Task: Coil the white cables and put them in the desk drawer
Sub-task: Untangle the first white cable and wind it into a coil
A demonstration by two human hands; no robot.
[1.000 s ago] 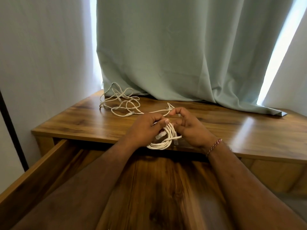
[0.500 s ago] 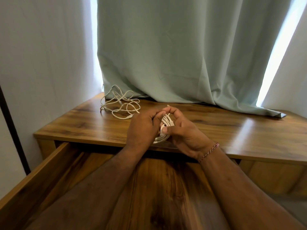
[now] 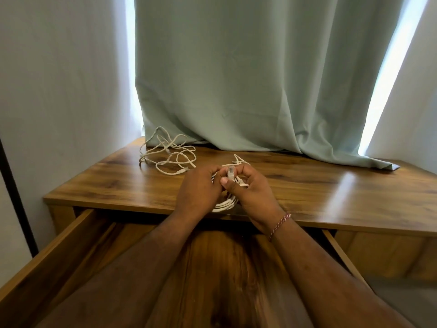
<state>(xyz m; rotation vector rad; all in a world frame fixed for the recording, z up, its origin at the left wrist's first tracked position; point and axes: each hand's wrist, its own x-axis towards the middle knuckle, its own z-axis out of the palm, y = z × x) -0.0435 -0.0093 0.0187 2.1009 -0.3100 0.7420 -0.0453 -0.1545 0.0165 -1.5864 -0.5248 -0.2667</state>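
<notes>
At the far left I see a pale wall [image 3: 59,91] and a dark upright strip [image 3: 16,197] running down beside the desk. The drawer [image 3: 59,247] is pulled out towards me, its left side wall angling in from the lower left corner and its wooden floor bare where my forearms do not cover it. Above it, the desk [image 3: 118,185] has its left and front edges in full view, with open top along that side. Near the back left corner a loose white cable [image 3: 169,155] lies tangled on the wood, its far loops touching the hem of the curtain [image 3: 236,79].

My left hand [image 3: 201,190] and right hand [image 3: 253,192] meet over the front edge of the desk, both closed around a coiled white cable [image 3: 224,204]; its lower loops hang out between the palms, and a plug end [image 3: 231,172] sticks up between my fingertips. A red-and-white thread bracelet [image 3: 280,224] sits on my right wrist.

To the right, the desk top is clear and glossy with window glare, and the curtain's folded corner rests on it at the back. Bright daylight shows in the gaps beside the curtain.
</notes>
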